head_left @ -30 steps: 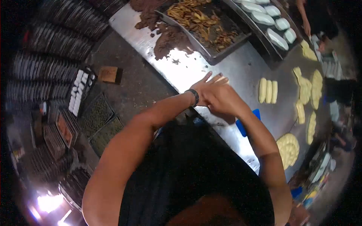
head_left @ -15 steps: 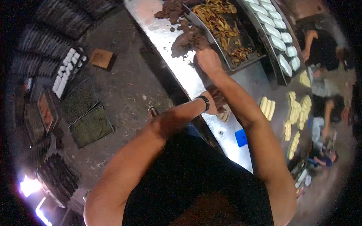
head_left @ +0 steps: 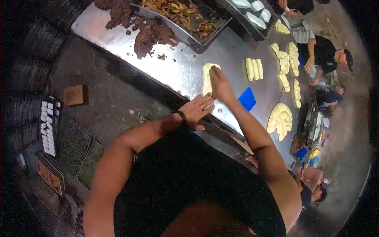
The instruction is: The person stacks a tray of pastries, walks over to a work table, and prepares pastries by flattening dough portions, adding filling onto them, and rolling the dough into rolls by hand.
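Note:
A flattened strip of pale dough [head_left: 206, 79] lies on the metal table under both of my hands. My right hand [head_left: 222, 87] rests over its right side, fingers stretched out together, with dark smears at the fingertips. What lies beneath that palm is hidden. At the strip's near end is my left hand [head_left: 196, 110], open with its fingers spread, a dark band at the wrist. Farther along the table sits a mound of dark brown paste [head_left: 152, 38]. Three dough rolls [head_left: 254, 69] lie side by side to the right of my right hand.
A blue scraper [head_left: 247, 98] lies right of my right forearm. Beyond are a tray [head_left: 202, 49] of browned slices, a tray of white pieces [head_left: 256, 19] and more dough [head_left: 280, 120]. A co-worker [head_left: 325, 53] stands across the table. Floor trays [head_left: 75, 146] lie left.
My right hand has left the brown paste and come to the dough strip. My left hand, earlier near brown paste and pale dough, is now spread at the strip's near end. The view has shifted.

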### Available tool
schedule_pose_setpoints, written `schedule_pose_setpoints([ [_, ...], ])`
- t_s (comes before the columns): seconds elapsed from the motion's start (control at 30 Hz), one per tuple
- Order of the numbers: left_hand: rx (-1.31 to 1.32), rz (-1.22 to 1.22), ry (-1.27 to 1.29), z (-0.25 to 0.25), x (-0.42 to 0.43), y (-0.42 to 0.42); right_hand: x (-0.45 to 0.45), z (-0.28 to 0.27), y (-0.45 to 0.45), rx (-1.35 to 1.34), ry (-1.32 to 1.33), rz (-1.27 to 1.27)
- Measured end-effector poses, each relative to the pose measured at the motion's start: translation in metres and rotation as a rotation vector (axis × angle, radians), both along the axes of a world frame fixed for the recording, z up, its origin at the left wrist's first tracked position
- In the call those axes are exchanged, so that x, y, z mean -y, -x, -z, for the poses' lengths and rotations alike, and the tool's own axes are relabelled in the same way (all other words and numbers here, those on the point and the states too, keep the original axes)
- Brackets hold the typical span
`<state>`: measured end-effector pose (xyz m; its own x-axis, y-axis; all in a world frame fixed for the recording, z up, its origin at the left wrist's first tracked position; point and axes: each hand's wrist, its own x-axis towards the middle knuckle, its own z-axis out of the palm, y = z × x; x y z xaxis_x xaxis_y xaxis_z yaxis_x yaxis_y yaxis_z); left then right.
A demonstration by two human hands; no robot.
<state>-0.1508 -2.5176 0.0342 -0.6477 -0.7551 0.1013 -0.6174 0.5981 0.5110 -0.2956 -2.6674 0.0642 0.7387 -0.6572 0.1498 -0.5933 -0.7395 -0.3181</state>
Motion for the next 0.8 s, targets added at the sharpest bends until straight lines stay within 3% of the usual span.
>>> schedule_pose_setpoints([
  [0.03,-0.040,0.024,-0.006,0.011,-0.001,0.003,-0.010,0.005,-0.002,-0.012,0.110,-0.051],
  [0.07,-0.088,0.015,0.060,0.023,0.000,0.003,-0.003,0.003,-0.003,-0.029,0.040,-0.113],
  [0.17,-0.387,-0.075,0.045,0.016,-0.004,-0.010,0.072,-0.066,-0.014,-0.301,-0.881,0.003],
  [0.27,-0.551,-0.452,0.086,-0.010,0.010,-0.033,0.095,-0.098,-0.031,0.020,-0.316,0.049],
  [0.37,-0.439,-0.867,0.199,-0.007,0.039,-0.064,0.067,-0.049,-0.070,0.506,0.312,0.315],
  [0.47,-0.354,-1.048,0.257,0.001,0.064,-0.086,0.035,0.013,-0.076,0.206,0.175,0.217],
  [0.57,-0.250,-1.136,0.200,-0.003,0.073,-0.085,0.048,0.017,-0.077,0.451,-0.102,0.209],
  [0.67,-0.296,-1.158,0.199,0.001,0.072,-0.088,0.091,-0.028,-0.062,0.467,-0.500,0.225],
  [0.73,-0.320,-1.184,0.175,0.000,0.072,-0.087,0.140,-0.035,-0.053,0.331,-0.481,0.149],
  [0.8,-0.338,-1.201,0.083,0.000,0.070,-0.089,0.185,-0.048,-0.063,0.276,-0.278,0.031],
])
